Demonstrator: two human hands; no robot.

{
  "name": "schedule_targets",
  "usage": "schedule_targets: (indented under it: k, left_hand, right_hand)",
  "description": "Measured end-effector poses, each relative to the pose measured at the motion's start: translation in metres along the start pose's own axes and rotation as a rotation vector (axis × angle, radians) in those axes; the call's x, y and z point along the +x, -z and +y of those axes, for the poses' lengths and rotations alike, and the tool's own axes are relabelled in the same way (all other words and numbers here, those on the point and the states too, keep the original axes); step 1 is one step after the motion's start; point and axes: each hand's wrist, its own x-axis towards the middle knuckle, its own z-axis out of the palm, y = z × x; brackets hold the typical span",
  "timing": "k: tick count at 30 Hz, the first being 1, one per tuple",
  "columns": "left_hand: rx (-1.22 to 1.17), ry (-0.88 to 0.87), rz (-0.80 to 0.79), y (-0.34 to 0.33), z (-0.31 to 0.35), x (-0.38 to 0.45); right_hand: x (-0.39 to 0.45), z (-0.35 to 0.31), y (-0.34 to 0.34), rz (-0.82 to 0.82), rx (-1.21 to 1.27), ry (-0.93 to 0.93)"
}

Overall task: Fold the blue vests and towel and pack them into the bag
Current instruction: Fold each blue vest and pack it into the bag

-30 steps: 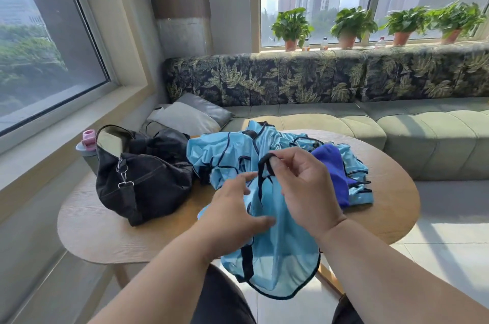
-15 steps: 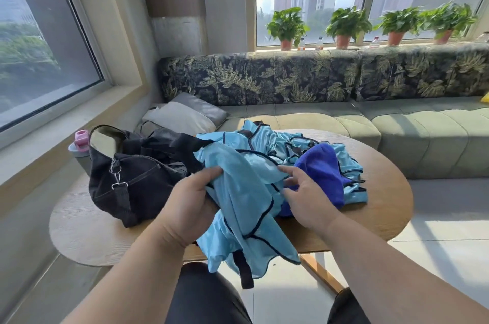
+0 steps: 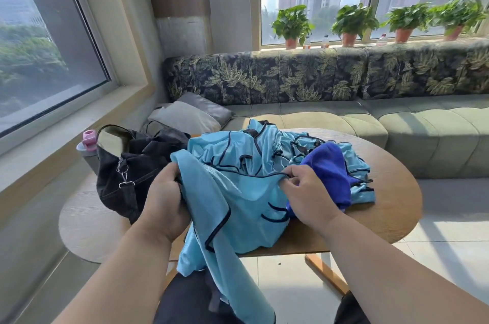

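Observation:
A light blue vest [image 3: 238,207] with dark trim hangs over the near edge of the round wooden table [image 3: 391,207] and down onto my lap. My left hand [image 3: 164,202] grips its left side in a fist. My right hand [image 3: 304,191] pinches its dark-trimmed edge. Behind it lies a heap of more light blue vests [image 3: 254,151]. A dark blue towel [image 3: 333,170] sits crumpled on the heap's right side, just beyond my right hand. The black bag [image 3: 124,172] stands open on the table's left part.
A bottle with a pink lid [image 3: 88,142] stands behind the bag. A green sofa [image 3: 423,127] with a grey cushion [image 3: 190,114] curves round the table's far side. Potted plants [image 3: 352,24] line the windowsill. Tiled floor lies to the right.
My hands lowered the vest from in front of me and moved apart. The left hand now bunches its left side, and the right hand has taken the trimmed edge near the towel.

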Motion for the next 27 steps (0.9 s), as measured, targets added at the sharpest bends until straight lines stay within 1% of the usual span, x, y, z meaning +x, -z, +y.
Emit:
schedule_targets:
  k: [1,3,4,6,7,8,9,11,12,13,15,17,19,22,24,26,27]
  left_hand:
    - [0.07,-0.01,0.109,0.007,-0.003,0.008]
    - [0.173,0.021,0.238,0.018,-0.008,0.018]
    - [0.204,0.038,0.273,0.022,-0.011,0.02]
    - [0.23,-0.034,0.289,0.019,-0.017,0.016]
    - [0.269,-0.082,0.262,0.015,-0.021,0.013]
    - [0.355,-0.127,0.169,0.011,-0.025,0.01]
    - [0.467,-0.159,0.029,0.004,-0.027,0.006]
    - [0.677,-0.174,-0.276,-0.015,-0.027,-0.009]
    - [0.728,-0.157,-0.365,-0.022,-0.028,-0.013]
    - [0.714,-0.133,-0.417,-0.03,-0.029,-0.015]
    - [0.648,-0.101,-0.446,-0.037,-0.031,-0.018]
    - [0.616,-0.113,-0.432,-0.038,-0.029,-0.02]
    - [0.556,-0.108,-0.418,-0.033,-0.025,-0.018]
    - [0.356,-0.095,-0.388,-0.028,-0.013,-0.017]
    - [0.218,-0.083,-0.35,-0.025,-0.004,-0.015]
    - [0.115,-0.059,-0.371,-0.023,0.004,-0.016]
    - [0.077,-0.049,-0.392,-0.022,0.007,-0.018]
  right_hand:
    - [-0.001,-0.006,0.004,0.042,0.013,0.029]
    - [-0.003,-0.02,0.012,0.049,0.018,0.083]
    - [-0.003,-0.025,0.015,0.02,0.038,0.106]
    - [-0.006,-0.037,0.018,-0.067,0.098,0.121]
    - [-0.008,-0.042,0.018,-0.114,0.138,0.115]
    - [-0.01,-0.046,0.015,-0.169,0.192,0.108]
    - [-0.012,-0.05,0.013,-0.223,0.255,0.097]
    - [-0.015,-0.055,0.007,-0.303,0.338,0.068]
    - [-0.015,-0.058,0.005,-0.326,0.365,0.062]
    - [-0.016,-0.061,0.005,-0.345,0.395,0.06]
    - [-0.018,-0.065,0.008,-0.362,0.477,0.043]
    - [-0.018,-0.065,0.013,-0.345,0.542,0.024]
    - [-0.017,-0.061,0.017,-0.312,0.509,0.022]
    - [-0.01,-0.04,0.017,-0.252,0.273,-0.024]
    - [-0.007,-0.014,0.011,-0.314,0.115,-0.119]
    - [-0.009,0.015,0.003,-0.384,-0.069,-0.185]
    - [-0.012,0.027,-0.002,-0.417,-0.153,-0.187]
